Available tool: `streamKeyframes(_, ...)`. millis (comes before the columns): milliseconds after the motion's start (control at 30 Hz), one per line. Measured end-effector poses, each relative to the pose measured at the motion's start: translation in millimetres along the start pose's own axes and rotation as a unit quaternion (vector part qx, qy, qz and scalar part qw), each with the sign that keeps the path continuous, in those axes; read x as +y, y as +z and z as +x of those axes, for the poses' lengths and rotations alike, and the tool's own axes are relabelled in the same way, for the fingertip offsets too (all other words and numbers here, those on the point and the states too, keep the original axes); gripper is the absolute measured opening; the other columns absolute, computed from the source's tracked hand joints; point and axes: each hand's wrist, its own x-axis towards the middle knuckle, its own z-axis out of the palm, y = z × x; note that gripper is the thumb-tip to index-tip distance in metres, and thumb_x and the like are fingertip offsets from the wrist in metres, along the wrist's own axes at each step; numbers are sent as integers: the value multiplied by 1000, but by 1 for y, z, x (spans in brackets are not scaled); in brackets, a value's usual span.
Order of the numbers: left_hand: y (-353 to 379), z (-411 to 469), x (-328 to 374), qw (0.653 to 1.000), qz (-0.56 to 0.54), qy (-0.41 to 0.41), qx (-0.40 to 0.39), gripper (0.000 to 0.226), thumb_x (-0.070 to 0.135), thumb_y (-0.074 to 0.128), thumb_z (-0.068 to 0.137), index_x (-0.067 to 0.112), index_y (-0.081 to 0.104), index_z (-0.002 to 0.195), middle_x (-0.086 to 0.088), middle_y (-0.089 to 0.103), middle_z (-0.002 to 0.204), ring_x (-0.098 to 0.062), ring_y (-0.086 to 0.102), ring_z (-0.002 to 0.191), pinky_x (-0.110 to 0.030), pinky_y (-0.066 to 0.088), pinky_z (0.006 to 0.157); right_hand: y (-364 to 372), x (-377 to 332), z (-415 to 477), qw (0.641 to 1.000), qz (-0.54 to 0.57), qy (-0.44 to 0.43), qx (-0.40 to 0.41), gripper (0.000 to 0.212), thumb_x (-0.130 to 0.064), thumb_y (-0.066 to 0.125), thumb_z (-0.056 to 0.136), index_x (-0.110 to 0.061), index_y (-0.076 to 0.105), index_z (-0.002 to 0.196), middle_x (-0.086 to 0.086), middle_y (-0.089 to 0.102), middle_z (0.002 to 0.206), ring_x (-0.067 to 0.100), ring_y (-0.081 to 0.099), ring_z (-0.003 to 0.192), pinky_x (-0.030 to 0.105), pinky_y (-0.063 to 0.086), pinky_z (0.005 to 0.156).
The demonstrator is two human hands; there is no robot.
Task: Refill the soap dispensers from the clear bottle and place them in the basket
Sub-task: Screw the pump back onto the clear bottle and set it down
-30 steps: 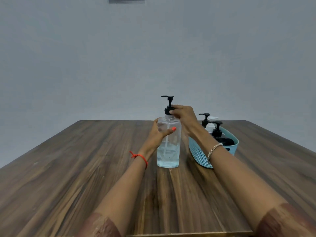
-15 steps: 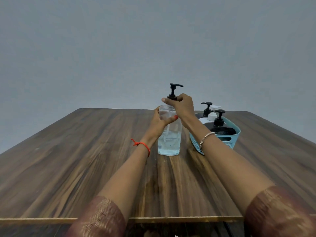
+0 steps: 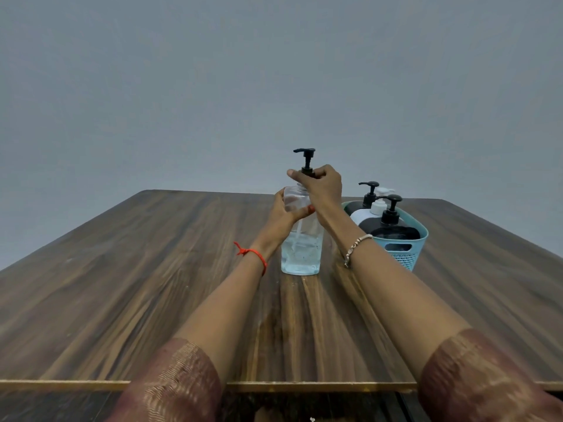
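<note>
A clear bottle (image 3: 301, 251), about a third full of clear liquid, stands upright on the wooden table (image 3: 152, 284). My left hand (image 3: 285, 214) wraps around its upper body. My right hand (image 3: 320, 184) grips the collar of its black pump top (image 3: 306, 158), whose nozzle points left. Just right of the bottle sits a light-blue basket (image 3: 402, 254) holding two black dispensers (image 3: 393, 229) with black pumps and a white dispenser (image 3: 362, 216) between them.
The table's near edge (image 3: 274, 385) runs across the bottom of the view. A plain grey wall stands behind the table. My forearms stretch over the table's middle, the right one passing in front of the basket's left side.
The pump nozzle has turned from pointing right to pointing left under my right hand. The view has tilted, showing the table's near edge. My left hand keeps its hold on the bottle.
</note>
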Motion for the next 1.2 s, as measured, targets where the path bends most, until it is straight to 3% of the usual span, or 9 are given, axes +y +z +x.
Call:
streamKeyframes(100, 1, 2, 1, 1000, -12, -5, -7, 45, 0, 67, 81, 10, 44, 118, 3, 58, 101, 0, 63, 82, -12, 52, 65, -9, -2, 3, 993, 94, 39, -67, 10, -13, 64, 82, -4, 62, 79, 11, 64, 78, 19, 59, 70, 28, 48, 69)
streamKeyframes(167, 2, 2, 1, 1000, -17, -7, -7, 39, -2, 66, 81, 15, 47, 111, 3, 60, 98, 3, 66, 76, -14, 53, 65, -15, -3, 5, 988, 107, 51, -97, 5, -9, 64, 82, -5, 66, 80, 9, 67, 78, 16, 62, 69, 24, 51, 69)
streamKeyframes(333, 2, -2, 4, 1000, -7, 15, -5, 43, 0, 67, 81, 8, 46, 118, 1, 60, 103, 6, 64, 83, -10, 50, 66, -6, 5, 2, 998, 55, 15, -32, 33, -16, 83, 65, -8, 60, 86, 6, 68, 85, 15, 65, 75, 24, 54, 71)
streamKeyframes(533, 2, 1, 1, 1000, -28, 0, -4, 53, 1, 69, 79, -1, 45, 126, -16, 61, 115, -14, 65, 94, -20, 54, 72, -13, 0, 4, 991, 94, 40, -84, 12, -8, 66, 81, 4, 66, 83, 7, 59, 70, 16, 56, 65, 23, 47, 64)
streamKeyframes(667, 2, 1, 2, 1000, -25, 2, -1, 52, -1, 68, 80, -2, 44, 126, -13, 60, 114, -5, 66, 89, -14, 52, 69, -11, 2, 1, 993, 96, 35, -66, 6, -10, 74, 76, -8, 68, 75, 3, 65, 69, 12, 61, 61, 20, 52, 64)
streamKeyframes(867, 2, 1, 0, 1000, -21, 0, 5, 52, 1, 68, 80, 0, 44, 126, -12, 60, 115, -9, 63, 93, -14, 52, 69, -6, 0, 0, 996, 71, 23, -38, 14, -11, 75, 75, -4, 67, 84, 1, 64, 71, 11, 61, 64, 18, 51, 63)
streamKeyframes(933, 3, 2, -1, 1000, -12, 2, 13, 54, 1, 69, 80, 0, 44, 127, -9, 60, 113, -8, 62, 94, -13, 51, 68, -3, 1, 1, 998, 53, 20, -20, 16, -13, 76, 74, -4, 67, 85, 1, 65, 73, 14, 62, 67, 21, 52, 66)
streamKeyframes(1067, 3, 5, -6, 999, 16, 10, 28, 53, 1, 68, 81, 1, 43, 127, -2, 60, 106, -3, 59, 91, -9, 49, 67, 8, 5, 2, 999, -20, 10, 34, 27, -26, 78, 71, -8, 67, 87, 5, 70, 86, 23, 66, 83, 44, 52, 85)
streamKeyframes(1200, 3, 7, -12, 999, 35, 4, 35, 55, 1, 66, 82, 7, 40, 130, 3, 56, 106, -9, 56, 98, -14, 52, 76, 14, 5, -4, 992, -93, -18, 83, 27, -35, 74, 73, -13, 61, 83, 3, 69, 92, 23, 63, 89, 46, 46, 89)
